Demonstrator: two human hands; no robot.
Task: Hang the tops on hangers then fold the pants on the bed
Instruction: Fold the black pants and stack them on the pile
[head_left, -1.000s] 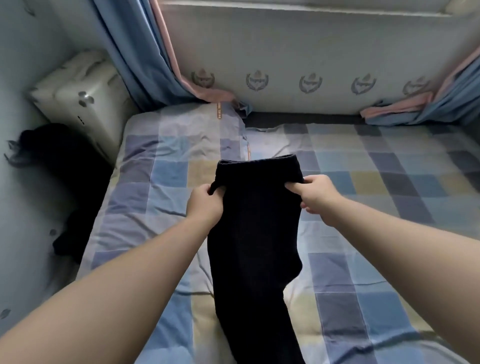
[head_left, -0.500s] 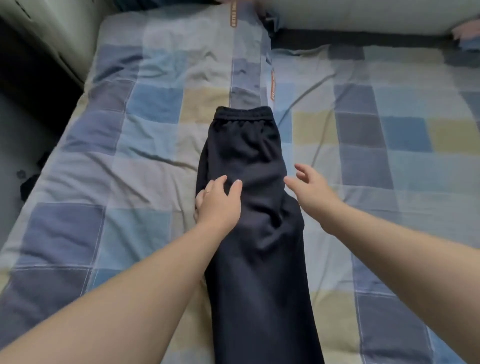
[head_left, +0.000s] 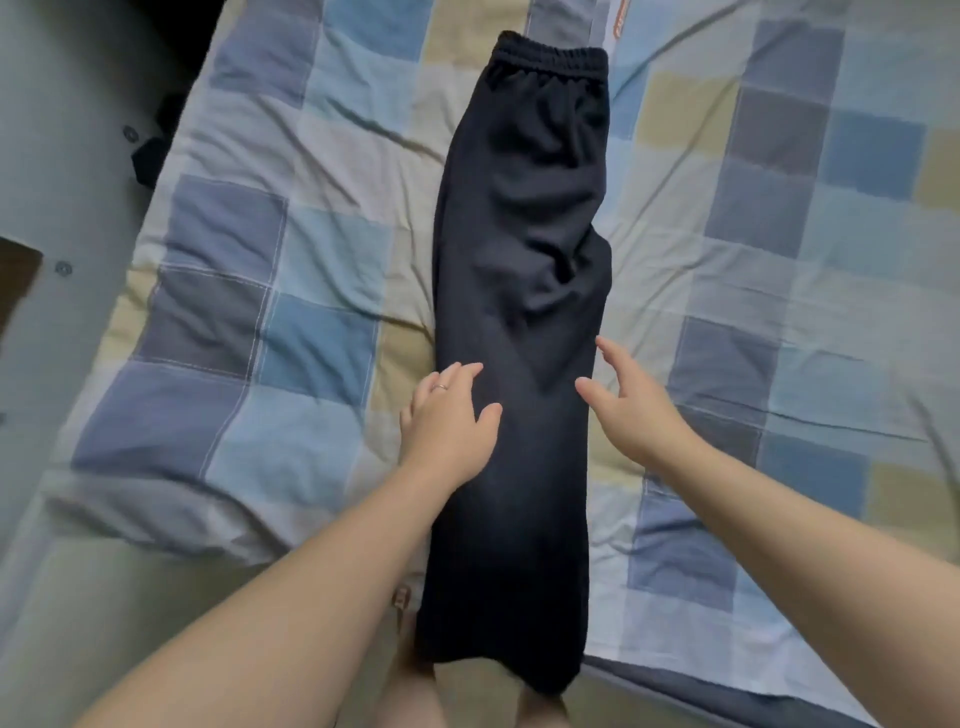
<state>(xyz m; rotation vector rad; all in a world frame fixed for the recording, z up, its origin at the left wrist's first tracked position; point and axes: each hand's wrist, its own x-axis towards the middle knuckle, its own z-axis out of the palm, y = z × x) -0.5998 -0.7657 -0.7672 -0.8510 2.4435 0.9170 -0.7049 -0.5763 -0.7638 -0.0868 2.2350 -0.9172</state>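
While one checked bed (head_left: 322, 249) fills the view, the left hand (head_left: 449, 421) lies flat, fingers spread, on the one pair of dark pants (head_left: 524, 291) stretched lengthwise; the right hand (head_left: 626, 402), open, holding nothing, touches their right edge.

No legible text, numbers or brand marks. One candidate: a small orange label (head_left: 620, 22) on the checked bed cover (head_left: 322, 249), at the top edge of the view just right of the waistband of the dark pants (head_left: 524, 270). It carries pale marks that may be lettering; too small and blurred to read. No print visible on the pants.
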